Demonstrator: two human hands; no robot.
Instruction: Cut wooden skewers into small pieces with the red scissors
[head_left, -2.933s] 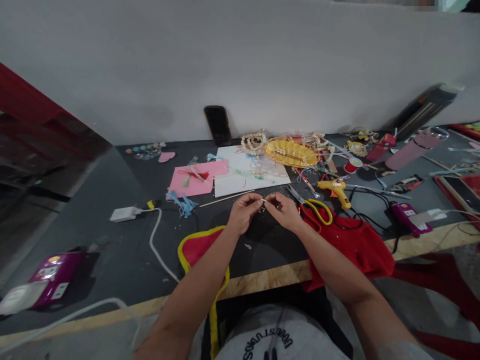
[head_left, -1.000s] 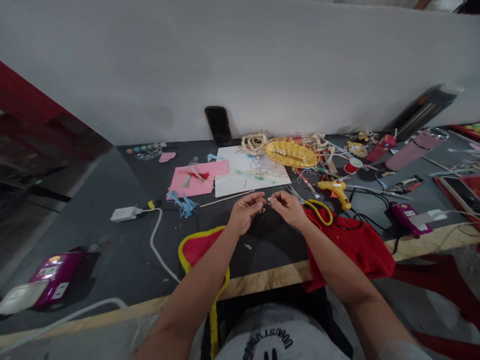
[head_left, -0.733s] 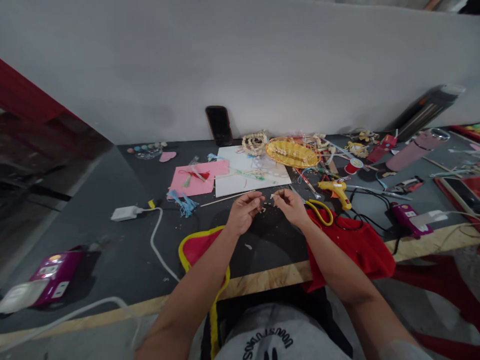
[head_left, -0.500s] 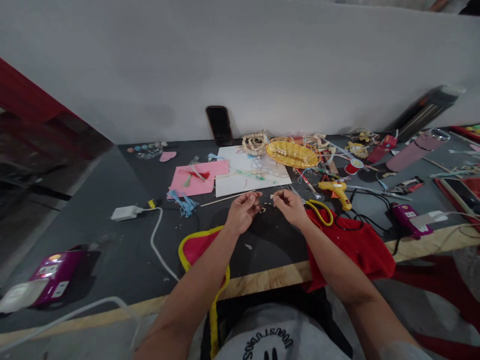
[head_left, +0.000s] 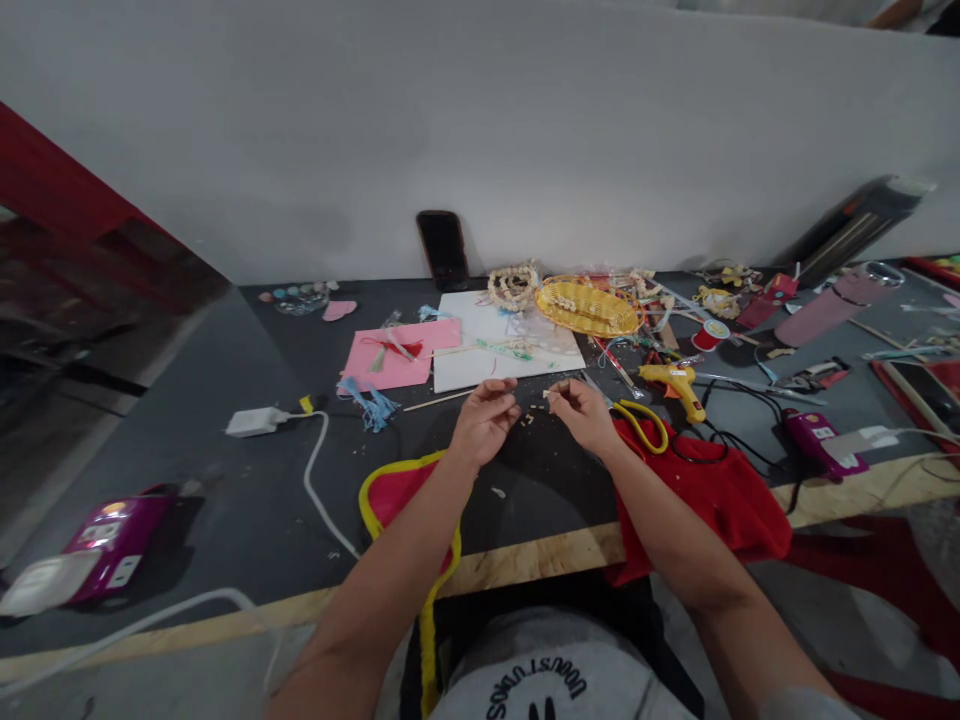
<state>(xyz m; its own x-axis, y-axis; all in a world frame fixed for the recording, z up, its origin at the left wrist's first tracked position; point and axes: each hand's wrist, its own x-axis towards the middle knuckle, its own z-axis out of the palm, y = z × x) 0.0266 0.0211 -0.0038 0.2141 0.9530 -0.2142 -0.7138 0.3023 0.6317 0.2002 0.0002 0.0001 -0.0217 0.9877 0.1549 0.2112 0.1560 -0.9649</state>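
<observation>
My left hand [head_left: 486,420] is held over the dark tabletop [head_left: 540,480], its fingers curled in toward the thumb; whatever they may hold is too small to make out. Close by on the right, my right hand [head_left: 581,412] pinches a small pale piece [head_left: 549,394] between thumb and fingertips. The hands do not touch. Small pale bits [head_left: 531,412] lie on the table between them. Behind the hands is a white sheet [head_left: 457,372] with thin sticks and green scraps on it. A thin stick [head_left: 435,401] lies just left of my left hand.
A yellow basket [head_left: 589,306], beads [head_left: 513,287] and a phone [head_left: 442,250] stand behind. Yellow-handled scissors [head_left: 642,426], a yellow glue gun [head_left: 675,383] and red cloth [head_left: 712,495] are at right. Pink paper [head_left: 401,355], blue tassels [head_left: 369,404] and a white charger [head_left: 255,422] are at left.
The fingers of my left hand have shifted slightly. My right hand keeps its pinch on the pale piece. The view has moved a little.
</observation>
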